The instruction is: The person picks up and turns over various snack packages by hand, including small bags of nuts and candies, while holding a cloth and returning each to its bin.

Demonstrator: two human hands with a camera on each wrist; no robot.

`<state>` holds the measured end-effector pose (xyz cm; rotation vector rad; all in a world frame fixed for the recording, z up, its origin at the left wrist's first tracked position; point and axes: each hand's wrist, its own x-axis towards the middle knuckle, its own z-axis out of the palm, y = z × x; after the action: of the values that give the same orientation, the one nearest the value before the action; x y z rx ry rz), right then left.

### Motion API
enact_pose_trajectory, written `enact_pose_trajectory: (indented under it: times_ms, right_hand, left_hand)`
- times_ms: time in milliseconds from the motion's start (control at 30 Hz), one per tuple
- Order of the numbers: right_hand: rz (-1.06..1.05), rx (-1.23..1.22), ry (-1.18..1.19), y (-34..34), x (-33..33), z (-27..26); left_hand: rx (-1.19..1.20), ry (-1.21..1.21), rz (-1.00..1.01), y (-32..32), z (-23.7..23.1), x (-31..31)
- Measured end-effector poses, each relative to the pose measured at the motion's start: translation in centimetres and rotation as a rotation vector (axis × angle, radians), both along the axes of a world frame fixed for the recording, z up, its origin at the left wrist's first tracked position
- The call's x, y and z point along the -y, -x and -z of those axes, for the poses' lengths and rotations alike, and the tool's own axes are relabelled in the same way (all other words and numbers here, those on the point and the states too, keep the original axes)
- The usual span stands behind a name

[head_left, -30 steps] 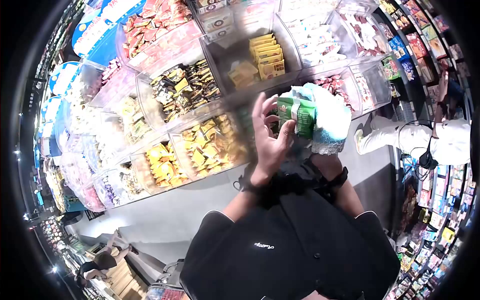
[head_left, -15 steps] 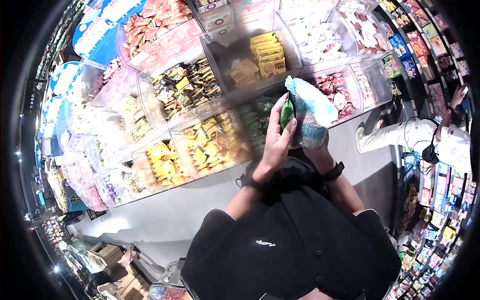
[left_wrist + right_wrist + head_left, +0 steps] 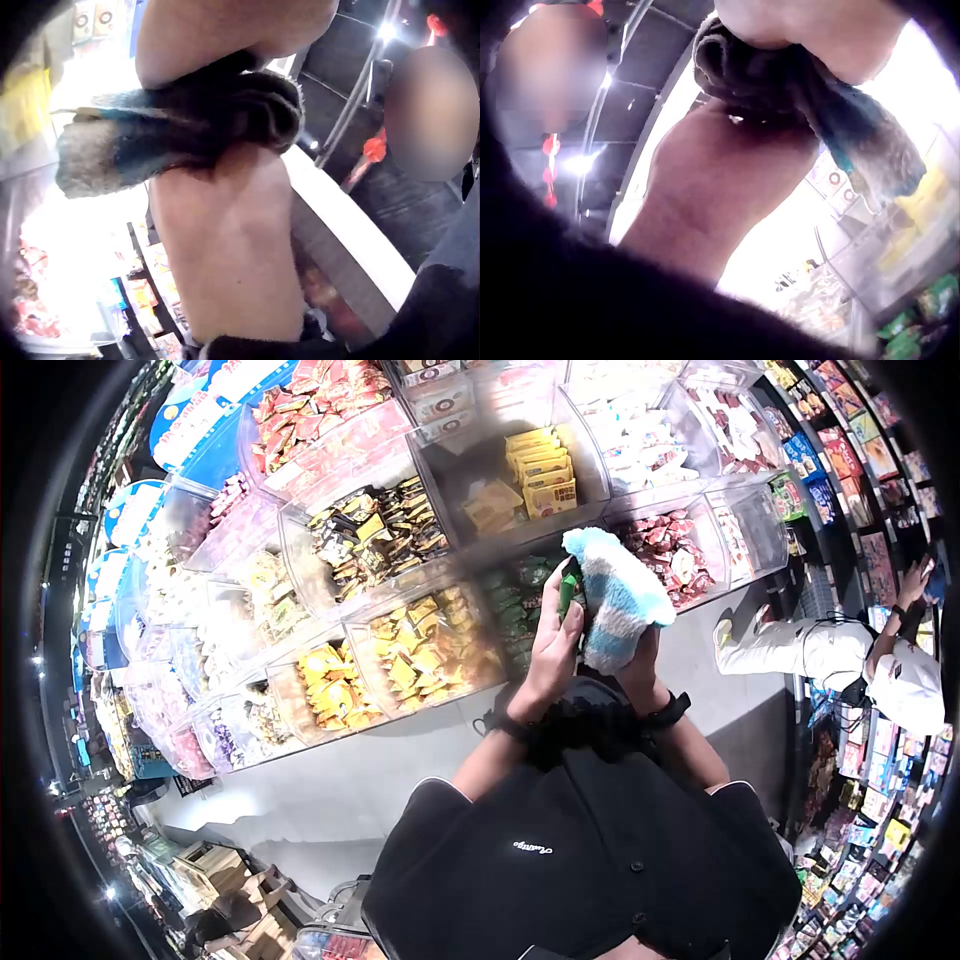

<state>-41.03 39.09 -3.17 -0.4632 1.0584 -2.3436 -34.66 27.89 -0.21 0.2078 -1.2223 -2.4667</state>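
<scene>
In the head view the left hand pinches a small green packet between thumb and fingers. Close on its right, the right hand grips a fluffy blue and white striped cloth, which hides most of its fingers. Both wrist views show the cloth bunched up between the two hands, its loose end sticking out. The green packet cannot be made out in either wrist view. Beyond the hands, a clear bin holds dark green packets.
Clear bins hold yellow packets, black and gold sweets and red sweets. A person in white trousers stands at the right, beside stocked shelves. Wooden crates are at the lower left.
The green packet, first seen broad side on, is now narrow and mostly covered by the left hand. The cloth has tilted and shifted left, and more of the right hand shows beneath it.
</scene>
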Motion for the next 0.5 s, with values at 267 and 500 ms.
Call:
enact_pose_trajectory:
  times_ms: [267, 500]
  right_hand:
    - [0.013, -0.130, -0.306, -0.4, 0.0, 1.1]
    - [-0.018, -0.049, -0.278, 0.5, 0.7, 2.3]
  left_hand:
    - [0.095, 0.268, -0.186, 0.4, -0.2, 0.2]
    - [0.115, -0.114, -0.096, 0.5, 0.9, 0.5]
